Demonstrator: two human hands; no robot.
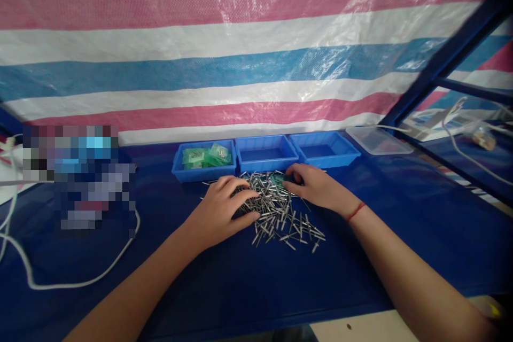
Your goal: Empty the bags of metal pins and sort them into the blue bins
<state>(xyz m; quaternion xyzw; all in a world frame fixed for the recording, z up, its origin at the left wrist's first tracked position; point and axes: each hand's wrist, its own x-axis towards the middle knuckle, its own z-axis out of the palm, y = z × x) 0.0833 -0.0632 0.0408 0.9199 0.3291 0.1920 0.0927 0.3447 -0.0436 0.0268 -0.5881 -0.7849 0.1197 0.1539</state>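
Note:
A heap of several small silver rivets (pixel 280 219) lies on the blue table top (pixel 224 278). My left hand (pixel 222 208) rests on the heap's left side, fingers curled and pressed together over rivets. My right hand (pixel 316 187), with a red thread at the wrist, lies on the heap's far right and pinches a small green bag (pixel 278 179). Behind the heap stand three blue trays: the left tray (pixel 178 166) holds green bags (pixel 206 156), the middle tray (pixel 264 163) and the right tray (pixel 344 156) look bare.
A clear plastic lid (pixel 379 140) lies right of the trays. A white cable (pixel 72 280) loops over the table's left part beside a blurred-out patch. A striped tarpaulin (pixel 240 37) hangs behind. A dark blue frame bar (pixel 444 59) slants at the right.

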